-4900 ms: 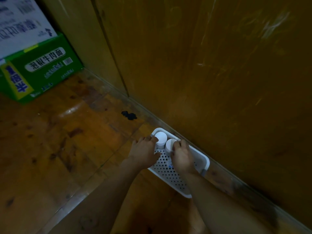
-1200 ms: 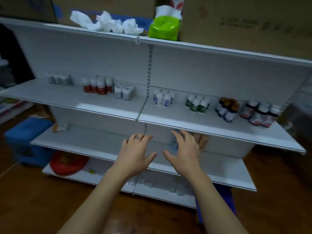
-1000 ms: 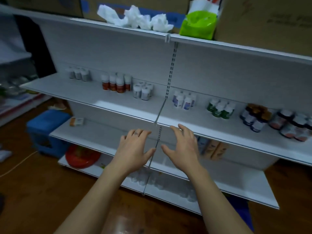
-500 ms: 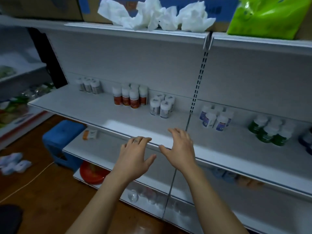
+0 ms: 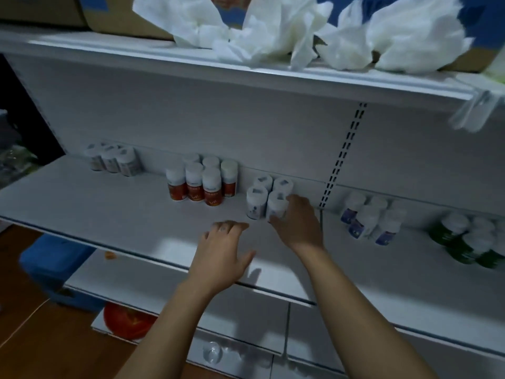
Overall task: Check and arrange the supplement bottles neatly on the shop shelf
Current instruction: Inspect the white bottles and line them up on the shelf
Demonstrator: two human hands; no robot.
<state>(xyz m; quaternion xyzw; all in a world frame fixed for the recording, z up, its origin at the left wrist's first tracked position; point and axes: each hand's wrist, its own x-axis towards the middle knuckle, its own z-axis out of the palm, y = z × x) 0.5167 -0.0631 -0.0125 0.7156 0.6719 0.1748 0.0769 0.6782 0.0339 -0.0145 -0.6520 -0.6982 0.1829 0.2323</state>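
Gripping a white bottle (image 5: 276, 206) on the shelf (image 5: 109, 203) with the right hand (image 5: 296, 222), holding the left hand (image 5: 222, 250) spread beside it, orange-labelled bottles (image 5: 202, 187) beyond its fingers.

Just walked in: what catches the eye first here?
The right hand grips a white bottle in the cluster of four at the back of the shelf, while the left hand hovers open before it. Above, crumpled white paper sits heaped on the top shelf.

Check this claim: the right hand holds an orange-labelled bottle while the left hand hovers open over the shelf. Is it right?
No. The head view shows the right hand holding the front-right white bottle of the cluster of four; the left hand hovers open over the shelf.
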